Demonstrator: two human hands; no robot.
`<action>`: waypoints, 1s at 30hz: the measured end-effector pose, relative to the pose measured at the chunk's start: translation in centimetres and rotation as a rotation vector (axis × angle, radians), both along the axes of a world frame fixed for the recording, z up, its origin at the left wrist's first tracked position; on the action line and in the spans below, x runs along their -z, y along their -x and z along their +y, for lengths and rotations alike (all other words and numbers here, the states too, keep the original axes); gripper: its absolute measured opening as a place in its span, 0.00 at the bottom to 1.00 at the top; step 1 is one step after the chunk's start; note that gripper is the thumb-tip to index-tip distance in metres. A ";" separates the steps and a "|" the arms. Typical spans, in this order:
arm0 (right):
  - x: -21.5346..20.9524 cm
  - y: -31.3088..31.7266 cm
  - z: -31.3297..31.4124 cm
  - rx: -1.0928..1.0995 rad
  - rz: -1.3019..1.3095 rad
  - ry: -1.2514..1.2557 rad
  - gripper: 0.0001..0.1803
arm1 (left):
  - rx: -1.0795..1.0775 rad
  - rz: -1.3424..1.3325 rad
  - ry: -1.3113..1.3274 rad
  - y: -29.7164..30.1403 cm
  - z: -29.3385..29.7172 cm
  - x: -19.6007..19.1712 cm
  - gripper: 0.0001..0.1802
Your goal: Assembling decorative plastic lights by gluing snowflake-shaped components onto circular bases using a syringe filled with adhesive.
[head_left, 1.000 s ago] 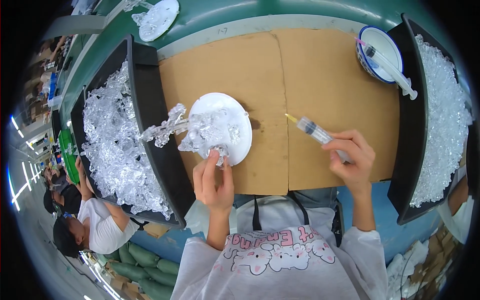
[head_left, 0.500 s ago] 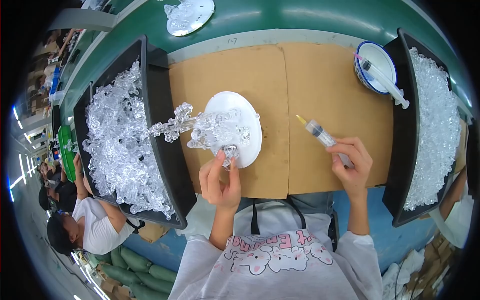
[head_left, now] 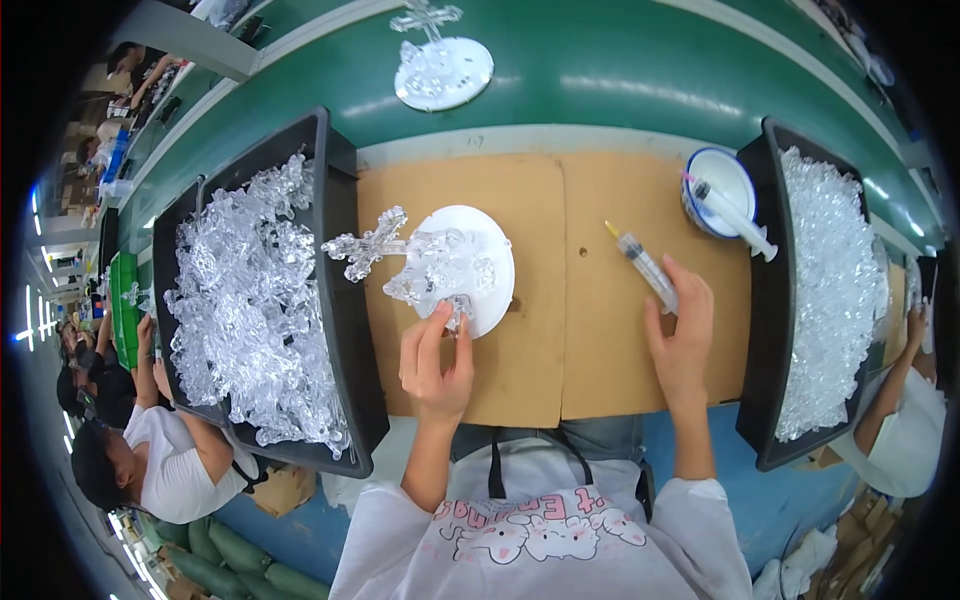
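Note:
A white round disc (head_left: 497,250) lies on the cardboard, carrying a clear plastic cross (head_left: 380,243) that leans left and a cluster of clear pieces (head_left: 432,268). At its near edge my left hand (head_left: 437,365) pinches a small clear plastic piece (head_left: 458,308) between thumb and fingers, against the disc. A syringe (head_left: 648,272) with a yellow tip lies slanted on the cardboard to the right. My right hand (head_left: 682,335) is beside its lower end, thumb and forefinger apart on either side of it.
Black bins flank the cardboard mat (head_left: 600,370): the left bin (head_left: 345,330) holds larger clear pieces, the right bin (head_left: 775,300) smaller ones. A blue-rimmed bowl (head_left: 735,185) with another syringe (head_left: 740,222) stands far right. Another disc (head_left: 465,75) with a cross sits on the green belt (head_left: 620,80).
My right hand has loosened from the syringe, which now lies on the cardboard. My left hand still pinches the clear piece at the disc. The view has tilted, showing more of the green belt.

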State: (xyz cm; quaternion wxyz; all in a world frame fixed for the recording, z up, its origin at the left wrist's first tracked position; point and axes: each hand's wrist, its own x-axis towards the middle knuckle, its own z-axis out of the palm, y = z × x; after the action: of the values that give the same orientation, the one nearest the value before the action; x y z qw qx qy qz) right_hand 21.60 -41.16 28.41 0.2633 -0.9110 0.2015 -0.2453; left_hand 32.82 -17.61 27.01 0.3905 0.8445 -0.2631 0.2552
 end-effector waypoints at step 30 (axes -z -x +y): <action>-5.4 -32.6 -10.4 -0.284 0.042 0.214 0.11 | 0.025 0.051 0.278 -4.2 -0.4 -2.2 0.20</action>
State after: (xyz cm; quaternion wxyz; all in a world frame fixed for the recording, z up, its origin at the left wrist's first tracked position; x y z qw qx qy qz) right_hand 54.22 -51.55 33.86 0.1927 -0.9580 0.0492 -0.2067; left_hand 37.05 -18.00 29.18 0.5134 0.7853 -0.2256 0.2625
